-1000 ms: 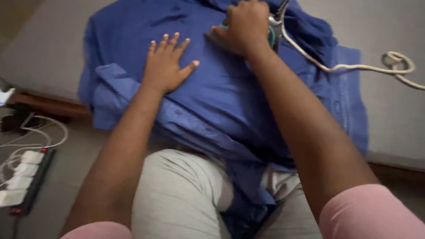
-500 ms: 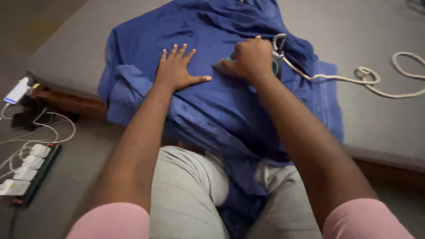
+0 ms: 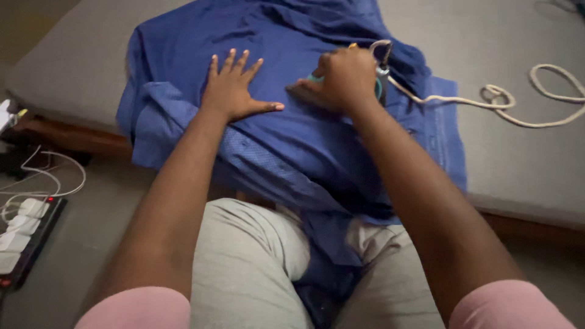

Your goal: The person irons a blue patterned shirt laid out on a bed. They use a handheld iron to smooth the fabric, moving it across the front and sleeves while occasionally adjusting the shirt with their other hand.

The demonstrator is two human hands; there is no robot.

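Note:
A blue shirt (image 3: 304, 134) lies spread over the edge of a grey mattress (image 3: 524, 158), one part hanging down onto my lap. My left hand (image 3: 234, 88) rests flat on the shirt with its fingers spread. Just to the right, my right hand (image 3: 344, 76) is closed around the handle of a clothes iron (image 3: 378, 70) with teal trim, pressed on the fabric. Most of the iron is hidden under the hand. A cream cord (image 3: 506, 103) runs from the iron across the mattress to the right and curls into loops.
A wooden bed frame edge (image 3: 67, 137) shows below the mattress at the left. On the floor at the far left lies a black power strip (image 3: 24, 237) with white plugs and thin white cables. My knees in grey trousers (image 3: 250, 262) are at the bottom.
The view has shifted a little. My right hand with the iron has stayed near the shirt's upper middle, and my left hand stays flat on the fabric with the fingers spread wider.

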